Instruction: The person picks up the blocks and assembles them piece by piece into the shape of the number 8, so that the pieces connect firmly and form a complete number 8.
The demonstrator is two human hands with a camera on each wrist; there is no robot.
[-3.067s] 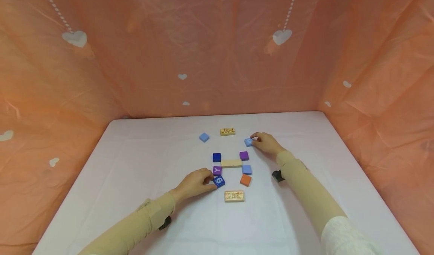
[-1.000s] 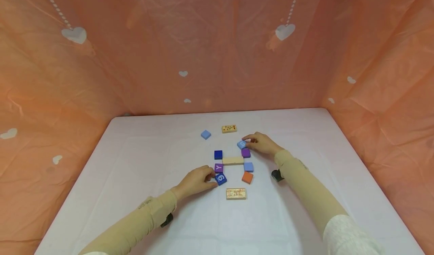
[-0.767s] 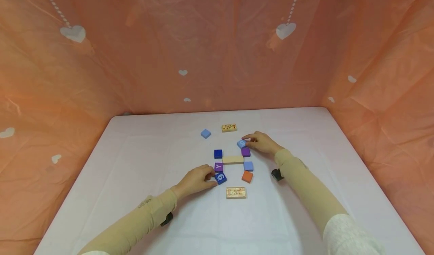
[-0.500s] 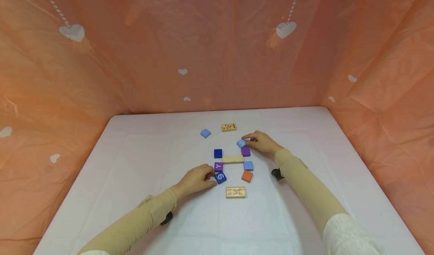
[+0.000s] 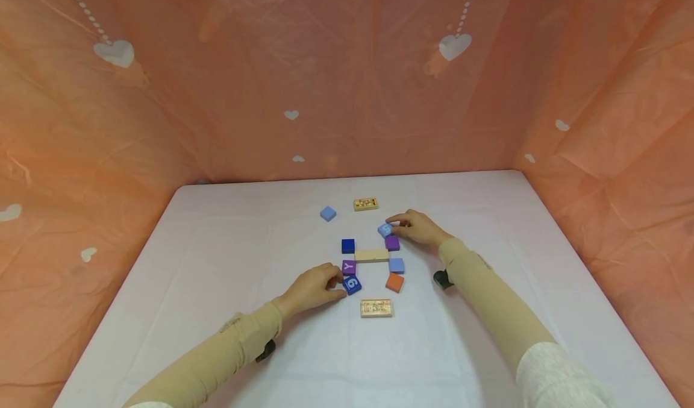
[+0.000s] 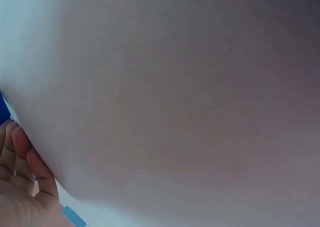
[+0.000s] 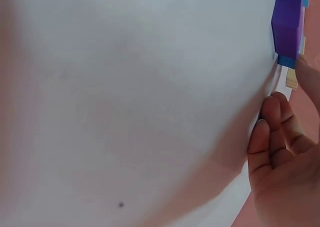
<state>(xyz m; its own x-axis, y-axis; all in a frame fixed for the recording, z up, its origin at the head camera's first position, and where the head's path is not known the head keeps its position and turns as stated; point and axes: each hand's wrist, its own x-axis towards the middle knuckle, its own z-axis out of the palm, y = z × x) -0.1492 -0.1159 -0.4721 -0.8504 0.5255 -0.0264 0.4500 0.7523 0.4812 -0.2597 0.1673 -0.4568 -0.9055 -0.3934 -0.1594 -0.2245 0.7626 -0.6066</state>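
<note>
White cloth (image 5: pixel 244 233) underneath; left hand (image 5: pixel 311 288) pinches a square navy block (image 5: pixel 352 285) (white 6 on top), right hand (image 5: pixel 422 228) a pale-blue tile (image 5: pixel 384 229).

Orange sheeting (image 5: pixel 347 82), creased all over, rises at the back and both sides of the white tabletop (image 5: pixel 233 239); dotted strings (image 5: pixel 85 8) drop to two large white hearts (image 5: pixel 115 53) at the back, smaller hearts (image 5: pixel 291 115) sit lower between them, pale side hearts (image 5: pixel 88 254) flank left and right

Room between 6 tile (image 5: pixel 352 285) and orange tile (image 5: pixel 394 282), plank (image 5: pixel 372 255) beyond
</note>
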